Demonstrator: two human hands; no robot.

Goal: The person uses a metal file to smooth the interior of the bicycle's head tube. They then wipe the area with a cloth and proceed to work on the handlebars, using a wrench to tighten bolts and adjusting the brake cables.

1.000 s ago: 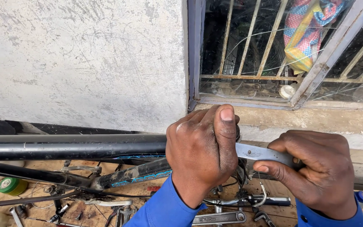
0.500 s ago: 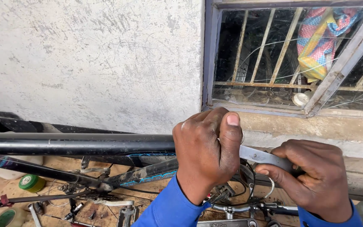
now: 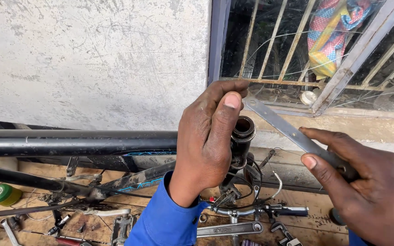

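Beside a barred window [image 3: 297, 50], the left hand [image 3: 210, 136] wraps closed around the black bicycle frame [image 3: 69, 142] just behind its open head tube [image 3: 242, 136], while the right hand [image 3: 365, 187], right of the tube, pinches a flat metal wrench [image 3: 292, 132] whose tip angles up above the tube's mouth.
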